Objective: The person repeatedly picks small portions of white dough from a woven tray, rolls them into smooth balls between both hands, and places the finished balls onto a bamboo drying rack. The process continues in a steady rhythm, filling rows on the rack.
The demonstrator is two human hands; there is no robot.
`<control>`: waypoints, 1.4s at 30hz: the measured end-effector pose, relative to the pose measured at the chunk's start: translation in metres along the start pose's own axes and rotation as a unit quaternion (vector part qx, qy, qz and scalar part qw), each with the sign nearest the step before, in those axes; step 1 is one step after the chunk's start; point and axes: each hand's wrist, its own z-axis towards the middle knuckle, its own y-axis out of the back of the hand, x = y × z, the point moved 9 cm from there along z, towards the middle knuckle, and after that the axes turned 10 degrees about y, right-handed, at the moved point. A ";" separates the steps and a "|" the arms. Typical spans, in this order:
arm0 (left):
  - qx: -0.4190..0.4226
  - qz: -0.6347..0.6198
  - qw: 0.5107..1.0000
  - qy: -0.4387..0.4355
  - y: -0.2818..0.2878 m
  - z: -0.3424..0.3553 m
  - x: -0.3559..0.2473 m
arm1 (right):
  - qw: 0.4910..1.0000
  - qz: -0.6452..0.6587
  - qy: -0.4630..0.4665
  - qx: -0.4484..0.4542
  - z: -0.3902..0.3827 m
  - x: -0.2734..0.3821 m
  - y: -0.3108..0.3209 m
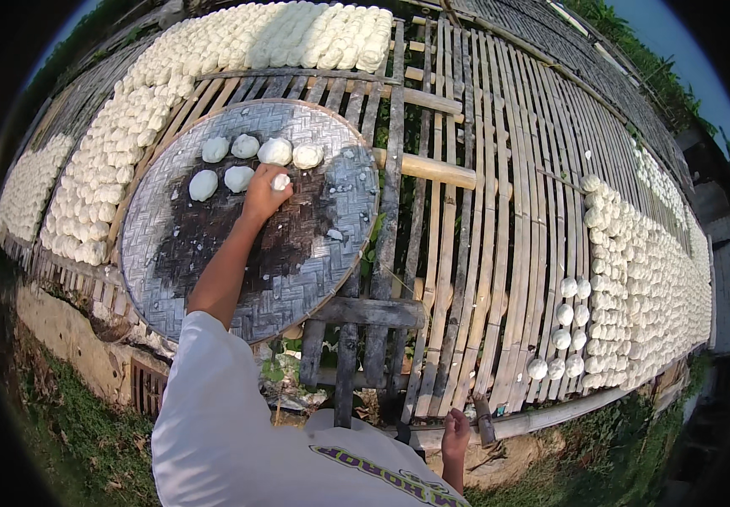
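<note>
My left hand [265,194] reaches over a round woven bamboo tray [318,287] and is closed round a white, rounded lump [280,182], part of which shows between the fingers. Just beyond it, several similar white lumps [275,152] lie in two short rows on the tray's far half. Dark wet-looking patches and small white crumbs mark the weave. My right hand [456,435] is low at the near edge of the bamboo rack, well away from the tray. Its fingers look curled, and nothing shows in them.
The tray rests on a slatted bamboo rack [483,253] with gaps between its slats. Dense rows of white lumps [120,169] cover the rack at left and far side; another block [635,296] stands at right, with several loose lumps [563,315] beside it. Grass [78,422] lies below.
</note>
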 end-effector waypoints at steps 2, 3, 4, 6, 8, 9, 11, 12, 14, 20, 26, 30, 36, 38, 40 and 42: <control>-0.056 -0.029 0.995 0.081 0.011 -0.002 0.003 | 0.996 0.087 -0.015 -0.008 0.012 0.024 -0.001; -0.035 -0.177 0.971 0.156 0.009 -0.006 0.008 | 0.987 0.159 -0.033 -0.015 0.017 0.038 -0.001; -0.002 -0.319 0.918 0.235 0.001 -0.015 0.007 | 0.971 0.236 -0.047 -0.018 0.023 0.054 -0.006; 0.056 -0.568 0.738 0.359 -0.018 -0.040 -0.019 | 0.971 0.230 -0.066 0.020 0.041 0.092 -0.020; 0.191 -0.699 0.609 0.323 -0.026 -0.063 -0.093 | 0.967 0.239 -0.061 0.056 0.051 0.140 -0.039; 0.246 -0.719 0.567 0.317 -0.028 -0.078 -0.131 | 0.964 0.244 -0.017 0.106 0.057 0.174 -0.055; 0.355 -0.711 0.564 0.225 -0.020 -0.103 -0.212 | 0.946 0.271 0.022 0.176 0.061 0.230 -0.084; 0.433 -0.664 0.590 0.155 -0.017 -0.120 -0.255 | 0.935 0.298 0.025 0.190 0.060 0.253 -0.094; 0.524 -0.448 0.723 -0.043 -0.011 -0.156 -0.325 | 0.811 0.516 -0.017 0.274 0.049 0.297 -0.114; 0.313 -0.393 0.864 0.018 -0.007 -0.225 -0.396 | 0.719 0.687 -0.079 0.071 0.044 0.307 -0.081; 0.328 -0.807 0.372 0.321 -0.066 -0.296 -0.404 | 0.857 0.376 0.351 -0.033 0.006 0.341 -0.034; 0.400 -0.652 0.602 0.228 -0.080 -0.276 -0.415 | 0.789 0.580 0.200 0.028 0.017 0.320 -0.044; 0.348 -0.668 0.519 0.403 -0.109 -0.264 -0.393 | 0.835 0.461 0.294 -0.050 -0.011 0.339 -0.023; 0.370 -0.637 0.522 0.429 -0.115 -0.276 -0.389 | 0.846 0.439 0.293 -0.070 0.001 0.345 -0.011; 0.349 -0.639 0.544 0.416 -0.109 -0.283 -0.388 | 0.826 0.559 -0.022 0.069 0.025 0.313 -0.040; 0.295 -0.645 0.577 0.406 -0.096 -0.288 -0.387 | 0.744 0.667 -0.041 0.004 0.027 0.307 -0.029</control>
